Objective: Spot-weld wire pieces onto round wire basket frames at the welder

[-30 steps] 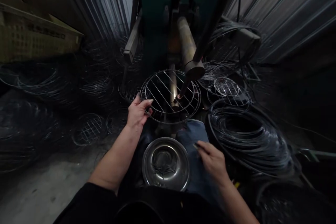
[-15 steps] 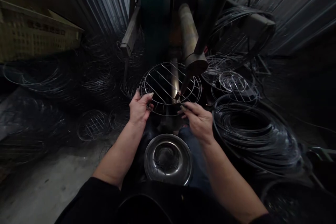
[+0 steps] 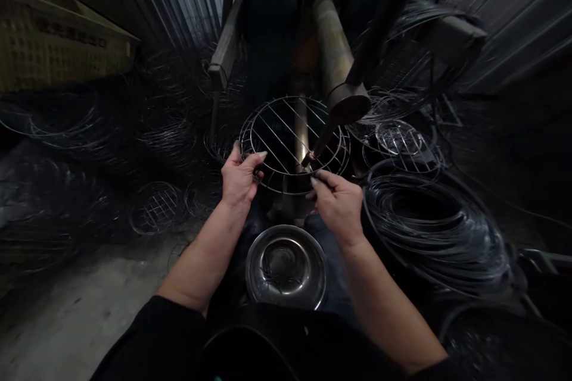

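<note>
Dim workshop, seen from above the person's own forearms. A round wire grille (image 3: 277, 131), a ring crossed by parallel bars, rests on a spot-welding machine straight ahead, between corrugated metal walls. The left hand (image 3: 239, 175) grasps the grille's near-left rim, thumb over the top and fingers curled beneath. The right hand (image 3: 339, 202) is at the near rim, thumb and fingertips pinched together against the wire; what they pinch is too small to tell. Just beyond those fingertips, the machine's pointed upper electrode (image 3: 313, 155) slants down onto the grille. A shiny steel bowl (image 3: 286, 265) with a few wire bits in it sits between the forearms, near the body. A large coil of wire (image 3: 438, 232) lies to the right, and loose wire rings and a smaller grille (image 3: 156, 208) lie on the floor to the left.
</note>
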A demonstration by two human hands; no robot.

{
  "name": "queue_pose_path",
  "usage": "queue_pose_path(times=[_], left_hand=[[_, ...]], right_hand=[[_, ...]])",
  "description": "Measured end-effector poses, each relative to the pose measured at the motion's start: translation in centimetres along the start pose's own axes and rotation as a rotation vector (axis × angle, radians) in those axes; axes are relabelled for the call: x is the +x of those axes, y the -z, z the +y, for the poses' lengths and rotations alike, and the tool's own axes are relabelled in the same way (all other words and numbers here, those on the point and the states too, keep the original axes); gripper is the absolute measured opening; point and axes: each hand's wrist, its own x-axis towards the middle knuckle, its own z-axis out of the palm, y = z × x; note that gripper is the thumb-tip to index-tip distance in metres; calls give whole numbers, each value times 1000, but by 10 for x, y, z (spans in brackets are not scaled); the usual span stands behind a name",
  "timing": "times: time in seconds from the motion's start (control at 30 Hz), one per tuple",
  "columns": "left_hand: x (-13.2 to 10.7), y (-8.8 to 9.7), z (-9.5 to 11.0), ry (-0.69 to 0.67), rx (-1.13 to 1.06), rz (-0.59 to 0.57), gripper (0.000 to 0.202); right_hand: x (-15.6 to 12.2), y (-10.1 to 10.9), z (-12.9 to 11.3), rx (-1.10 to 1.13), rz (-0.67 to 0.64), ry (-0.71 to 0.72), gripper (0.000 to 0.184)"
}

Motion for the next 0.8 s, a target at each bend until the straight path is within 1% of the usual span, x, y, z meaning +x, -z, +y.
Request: queue_pose_path(times=[0.13, 0.27, 0.4, 0.57, 0.8], left_hand=[[2, -2, 2, -39, 27, -40, 80], [5, -4, 3, -22, 43, -46, 84], [9, -9, 6, 2, 44, -36, 86], [15, -13, 8, 38, 55, -19, 91], [22, -19, 13, 88, 60, -7, 91]], right_hand=[[-3, -7, -1, 86, 80, -35, 23], [-6, -9, 5, 171, 157, -58, 24], [-5, -10, 8, 232, 155, -47, 23], [-1, -12, 6, 249, 173, -86, 25], [6, -16, 4, 262, 176, -50, 22]])
